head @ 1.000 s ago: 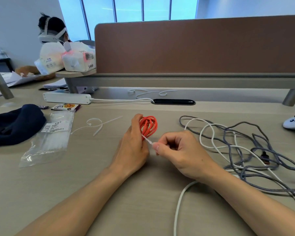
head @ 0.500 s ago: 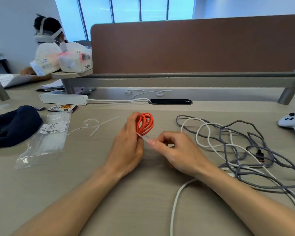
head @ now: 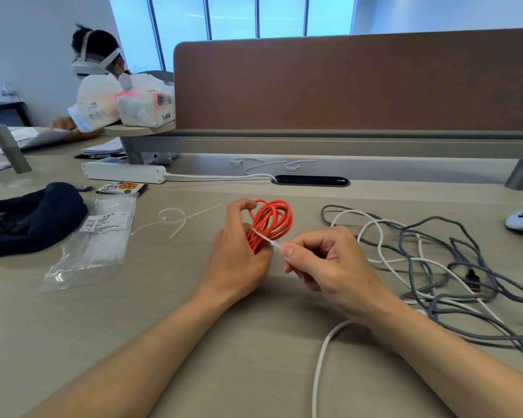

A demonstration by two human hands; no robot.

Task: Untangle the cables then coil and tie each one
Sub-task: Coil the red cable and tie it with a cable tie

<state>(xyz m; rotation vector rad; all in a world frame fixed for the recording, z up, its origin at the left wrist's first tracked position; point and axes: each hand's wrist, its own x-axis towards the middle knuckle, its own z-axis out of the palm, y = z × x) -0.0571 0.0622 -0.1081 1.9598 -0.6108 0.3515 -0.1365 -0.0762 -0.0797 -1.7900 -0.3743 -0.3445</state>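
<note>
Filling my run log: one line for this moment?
left hand: holds orange coil | right hand: pinches zip tie round coil | grey and white cables: tangled

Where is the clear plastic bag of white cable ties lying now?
Head view, left side of the beige desk: the clear plastic bag lies between the dark blue cloth and a loose looped white cable tie.
</note>
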